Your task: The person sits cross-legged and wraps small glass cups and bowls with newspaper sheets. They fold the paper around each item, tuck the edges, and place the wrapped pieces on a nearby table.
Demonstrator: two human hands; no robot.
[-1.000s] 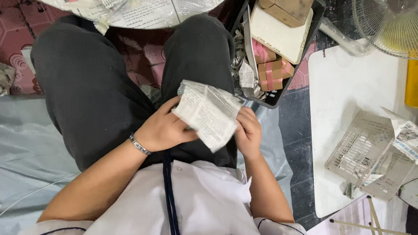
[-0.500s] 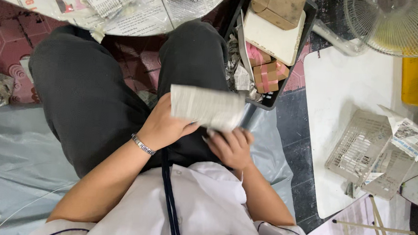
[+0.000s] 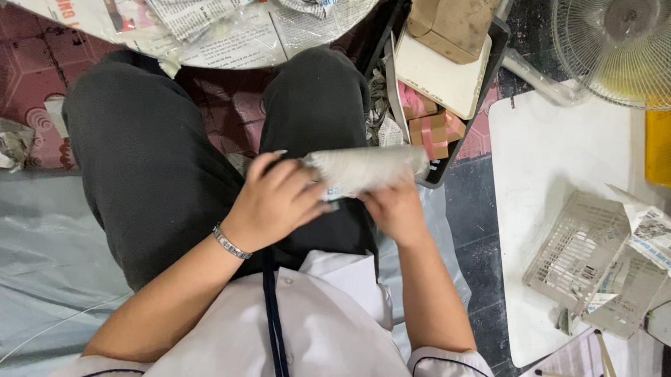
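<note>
Newspaper-wrapped roll (image 3: 364, 171) clamped between my left hand (image 3: 272, 204) and right hand (image 3: 396, 212), over my lap. Wrap looks mostly closed; end beyond right hand looks unfinished.

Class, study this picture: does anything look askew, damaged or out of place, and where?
Yes. A pale plastic basket lies tipped and bent on the white board, with crumpled newspaper stuffed in it. Both hands, left hand and right hand, grip a newspaper roll.
</note>
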